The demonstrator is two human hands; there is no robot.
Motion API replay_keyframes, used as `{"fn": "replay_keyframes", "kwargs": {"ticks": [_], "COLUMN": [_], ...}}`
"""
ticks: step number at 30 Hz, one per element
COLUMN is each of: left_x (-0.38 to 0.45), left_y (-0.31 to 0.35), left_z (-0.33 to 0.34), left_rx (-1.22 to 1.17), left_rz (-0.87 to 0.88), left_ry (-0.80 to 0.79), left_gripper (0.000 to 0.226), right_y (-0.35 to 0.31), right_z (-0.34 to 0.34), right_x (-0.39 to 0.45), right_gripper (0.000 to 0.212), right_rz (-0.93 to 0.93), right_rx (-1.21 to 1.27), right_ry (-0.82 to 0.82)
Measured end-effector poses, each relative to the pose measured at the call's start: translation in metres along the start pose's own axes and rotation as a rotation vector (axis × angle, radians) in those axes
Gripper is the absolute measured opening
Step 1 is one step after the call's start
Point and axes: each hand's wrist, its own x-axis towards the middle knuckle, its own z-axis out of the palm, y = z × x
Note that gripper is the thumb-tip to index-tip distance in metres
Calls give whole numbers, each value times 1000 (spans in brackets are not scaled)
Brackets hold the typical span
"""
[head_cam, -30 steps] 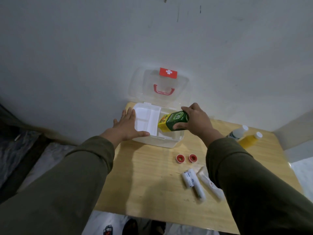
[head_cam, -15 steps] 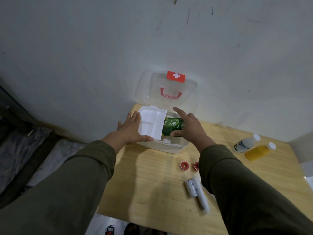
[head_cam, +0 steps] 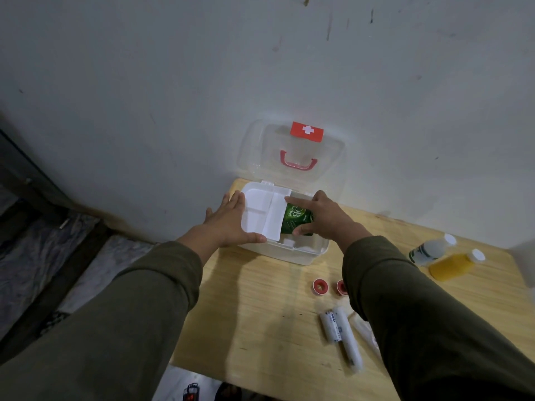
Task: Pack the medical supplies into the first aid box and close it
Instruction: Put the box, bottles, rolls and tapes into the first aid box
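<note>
First aid box [head_cam: 292,253] sits at the desk's [head_cam: 260,319] far edge in the middle of the frame, its clear lid [head_cam: 292,151] standing open against the wall. The right hand [head_cam: 324,217] presses a green carton [head_cam: 295,221] down into the box's right half, fingers [head_cam: 298,201] wrapped over it; the carton's long axis runs toward the wall, slightly tilted. The left hand [head_cam: 228,224] lies flat with fingers spread against the white tray [head_cam: 260,212] filling the box's left half. Packing looks barely begun: two red tape rolls [head_cam: 319,285], white tubes [head_cam: 340,334], a white bottle [head_cam: 431,248] and an orange bottle [head_cam: 454,264] wait outside, lower right, and the lid is unclosed.
</note>
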Motion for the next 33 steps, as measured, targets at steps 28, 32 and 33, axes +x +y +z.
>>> {"fn": "replay_keyframes", "kwargs": {"ticks": [28,32,33], "left_x": [1,1,1], "left_y": [1,1,0], "left_z": [0,-1,-1], "left_rx": [-16,-17,-20], "left_rz": [-5,-4,-5], "left_ry": [1,-3,-4], "left_gripper": [116,116,117], "right_y": [-19,-24,-24], "right_z": [35,38,38], "right_x": [15,13,12], "right_gripper": [81,78,79], "right_rz": [204,186,183], "right_rx": [481,501,514], "right_ry": [220,265,273]}}
